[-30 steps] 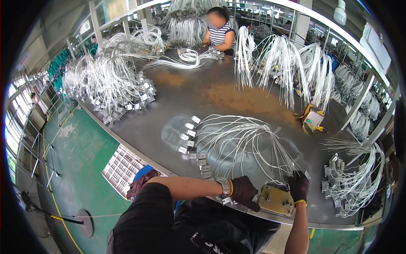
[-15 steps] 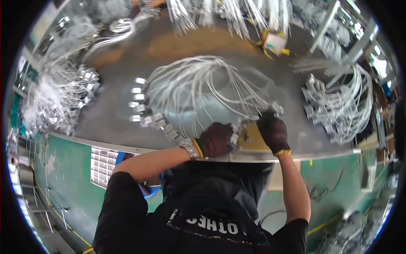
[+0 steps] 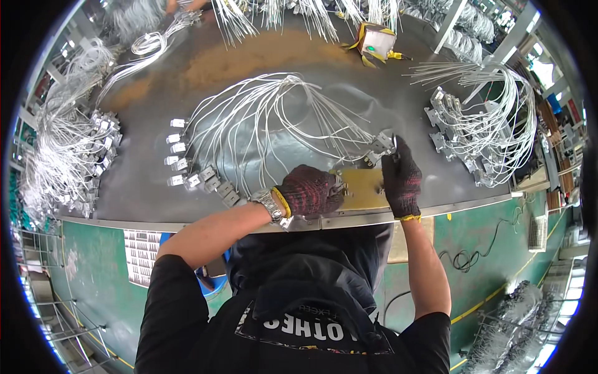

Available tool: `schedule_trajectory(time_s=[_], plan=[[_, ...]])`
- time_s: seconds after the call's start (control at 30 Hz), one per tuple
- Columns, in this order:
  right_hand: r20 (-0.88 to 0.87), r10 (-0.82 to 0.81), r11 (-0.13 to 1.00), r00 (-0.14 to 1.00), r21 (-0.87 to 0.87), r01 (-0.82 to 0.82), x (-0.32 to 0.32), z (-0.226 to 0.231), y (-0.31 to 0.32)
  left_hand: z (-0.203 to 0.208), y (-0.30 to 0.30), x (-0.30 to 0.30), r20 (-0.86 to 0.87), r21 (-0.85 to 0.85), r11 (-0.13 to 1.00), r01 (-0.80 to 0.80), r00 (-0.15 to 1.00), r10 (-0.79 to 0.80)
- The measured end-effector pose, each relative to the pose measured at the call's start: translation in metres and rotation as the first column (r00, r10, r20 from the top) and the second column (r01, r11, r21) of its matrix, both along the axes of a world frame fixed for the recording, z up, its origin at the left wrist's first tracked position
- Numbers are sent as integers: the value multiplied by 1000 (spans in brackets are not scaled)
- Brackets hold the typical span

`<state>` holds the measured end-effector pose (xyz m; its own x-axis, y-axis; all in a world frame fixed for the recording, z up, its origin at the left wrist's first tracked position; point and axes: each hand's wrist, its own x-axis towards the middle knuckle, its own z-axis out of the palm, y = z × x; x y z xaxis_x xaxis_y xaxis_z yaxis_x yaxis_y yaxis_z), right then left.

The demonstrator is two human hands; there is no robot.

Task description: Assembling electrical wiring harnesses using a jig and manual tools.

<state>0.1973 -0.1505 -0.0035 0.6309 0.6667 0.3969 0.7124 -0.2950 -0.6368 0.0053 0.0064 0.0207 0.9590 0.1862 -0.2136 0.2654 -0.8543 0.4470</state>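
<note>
My left hand (image 3: pixel 309 190), in a dark red-flecked knit glove, is closed on a small metal end piece (image 3: pixel 339 183) at the left side of a yellowish plate (image 3: pixel 364 189) by the table's front edge. My right hand (image 3: pixel 402 181), gloved alike, stands at the plate's right side with curled fingers; whatever they hold is hidden. Just beyond the plate lie a few metal end pieces (image 3: pixel 378 147). A fan of white wires (image 3: pixel 265 103) arches over the table behind both hands. Square metal end pieces (image 3: pixel 178 147) on the wires sit in a curved row at the left.
Bundles of wired metal parts lie on the table's left (image 3: pixel 75 156) and right (image 3: pixel 492 131). A white box with yellow-black tape (image 3: pixel 377 42) stands farther back. Wire bundles (image 3: pixel 311 15) hang over the far edge. At the far left is another person's hand (image 3: pixel 198 5).
The whole view has shifted, so the table's things appear farther left and higher. My right hand has moved a little right, off the plate, baring more of it. My left hand keeps its grip.
</note>
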Motion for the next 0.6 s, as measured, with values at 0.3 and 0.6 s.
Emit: schedule_trajectory(time_s=[0.3,0.6], plan=[[-92,158,984,983,100,-149,9,4,12,-12,-13,5,249,111,983,-145,962,113],[-135,228,968,964,140,-209,-47,-7,-5,-29,-4,12,541,125,987,-97,841,14]])
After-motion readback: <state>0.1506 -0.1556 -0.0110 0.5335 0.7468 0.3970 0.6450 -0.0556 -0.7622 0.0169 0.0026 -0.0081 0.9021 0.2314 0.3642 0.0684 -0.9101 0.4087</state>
